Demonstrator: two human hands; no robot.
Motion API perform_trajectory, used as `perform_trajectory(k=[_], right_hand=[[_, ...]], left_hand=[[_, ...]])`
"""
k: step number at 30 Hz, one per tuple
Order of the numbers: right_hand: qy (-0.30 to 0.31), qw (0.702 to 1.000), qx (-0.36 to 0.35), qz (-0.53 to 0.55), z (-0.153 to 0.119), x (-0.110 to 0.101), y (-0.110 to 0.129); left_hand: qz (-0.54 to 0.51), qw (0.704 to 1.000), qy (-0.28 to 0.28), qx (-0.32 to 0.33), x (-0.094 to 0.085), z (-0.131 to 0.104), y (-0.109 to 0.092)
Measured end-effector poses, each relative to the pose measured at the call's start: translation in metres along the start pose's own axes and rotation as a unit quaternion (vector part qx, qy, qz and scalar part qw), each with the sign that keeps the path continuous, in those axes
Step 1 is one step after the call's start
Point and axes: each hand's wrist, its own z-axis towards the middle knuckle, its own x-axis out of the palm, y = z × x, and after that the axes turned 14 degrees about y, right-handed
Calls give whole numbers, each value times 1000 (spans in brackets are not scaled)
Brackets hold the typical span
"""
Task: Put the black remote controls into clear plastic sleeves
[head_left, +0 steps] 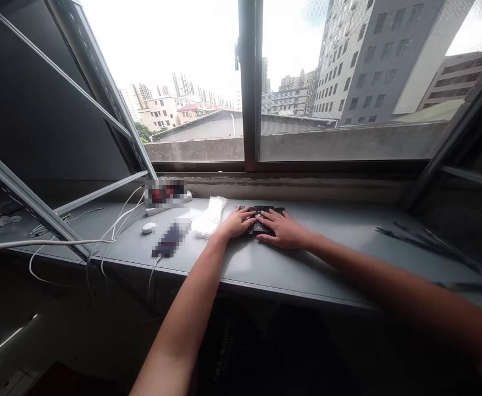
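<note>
Several small black pieces [259, 225] with pale markings lie together on the grey table [273, 274], partly hidden under my hands. My left hand [237, 222] rests on their left side with its fingers spread. Over their right side lies my right hand [282, 229], fingers apart and pointing left. The two hands nearly meet at the middle. Neither one grips anything that shows. Just left of my left hand is a crumpled white cloth or tissue [211, 217].
At the left are a blurred phone-like object [171, 240] with a cable, a small white round item [147, 227] and a white power strip [154, 209]. Thin dark rods [426, 243] lie at the right. Metal frame posts and a window [252, 110] stand around the table.
</note>
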Motion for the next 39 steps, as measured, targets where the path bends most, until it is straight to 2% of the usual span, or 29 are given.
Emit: perform_trajectory(k=[6, 14, 18, 22, 28, 33, 39], right_hand=[[-35, 999, 7, -6, 3, 6, 2], [-93, 995, -2, -28, -1, 10, 3], [-139, 989, -34, -28, -3, 9, 2], [-158, 985, -66, -17, -5, 10, -3], [-135, 989, -66, 7, -9, 13, -8], [-79, 997, -16, 10, -7, 11, -7], [-73, 997, -19, 19, -7, 11, -7]], left_hand=[[10, 1000, 4, 12, -3, -1, 3], [12, 998, -37, 48, -5, -1, -1], [18, 997, -50, 64, -6, -3, -7], [30, 996, -34, 71, -6, -8, -15], [50, 999, 5, 17, -3, -10, -18], [72, 997, -28, 18, -3, -7, -20], [65, 995, -61, 31, -4, -7, -28]])
